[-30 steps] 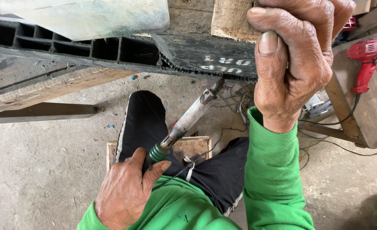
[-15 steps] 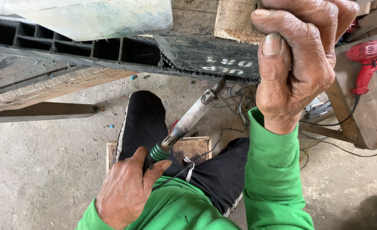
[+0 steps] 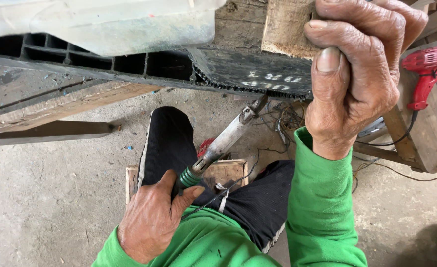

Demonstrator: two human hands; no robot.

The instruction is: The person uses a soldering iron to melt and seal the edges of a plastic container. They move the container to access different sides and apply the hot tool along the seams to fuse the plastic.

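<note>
Dusty concrete floor [image 3: 55, 207] workshop, with a red drill [image 3: 426, 69] on a wooden bench at 3 o'clock. The left hand [image 3: 151, 220] is clamped around a green-handled soldering iron [image 3: 223, 143], tip touching a black plastic crate [image 3: 248, 76] with faded white markings at 12 o'clock. The right hand [image 3: 356, 74] squeezes a wood block [image 3: 287, 27] at 1 o'clock.

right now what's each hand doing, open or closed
Left hand: closed on the green-handled metal tool.
Right hand: closed on the wooden block.

Count: two bare hands, left [image 3: 151, 220] at 7 o'clock, right [image 3: 359, 74] at 1 o'clock; one green-handled metal-barrelled soldering iron [image 3: 223, 146]; one black ribbed plastic crate [image 3: 144, 64]. One red power drill [image 3: 423, 66] at 3 o'clock, one rough wooden block [image 3: 287, 27] at 12 o'clock.
</note>
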